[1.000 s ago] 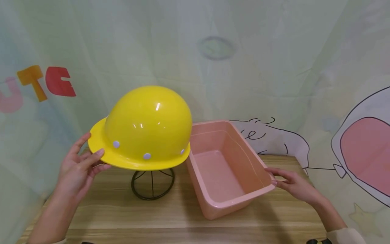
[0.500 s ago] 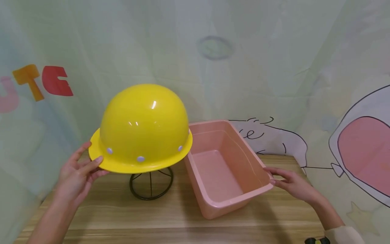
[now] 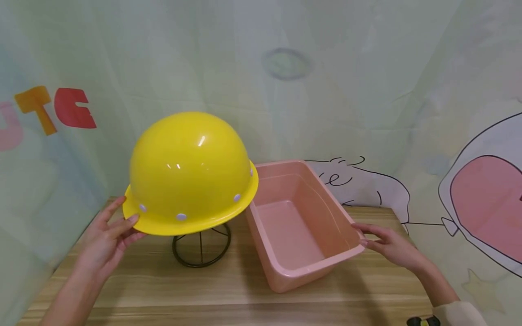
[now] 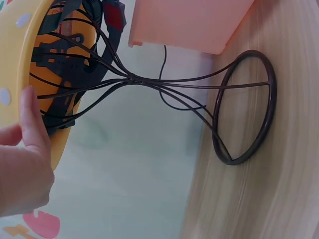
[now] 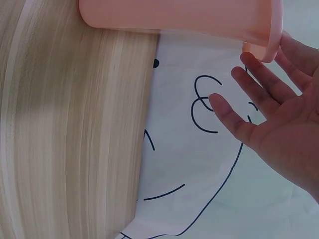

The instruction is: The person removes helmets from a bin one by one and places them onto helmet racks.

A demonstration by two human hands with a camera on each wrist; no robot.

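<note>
A yellow hard hat sits on a black wire stand at the left of the table. My left hand pinches its brim at the left, thumb on top and fingers beneath. Under the hat, the left wrist view shows black straps and the stand's thin wires reaching up inside. To the right stands a pink plastic tub, with nothing in it. My right hand pinches the tub's near right corner rim between thumb and forefinger; its other fingers stretch out below the rim.
A wood-grain table carries the stand and the tub. Behind it and at both sides hangs a pale green printed curtain with letters and cartoon shapes. The hat's right brim overlaps the tub's left rim in the head view.
The hard hat has turned on its stand, its front studs shifting left and another stud showing at the right. My left hand has moved slightly down with the brim. The right hand and tub stay put.
</note>
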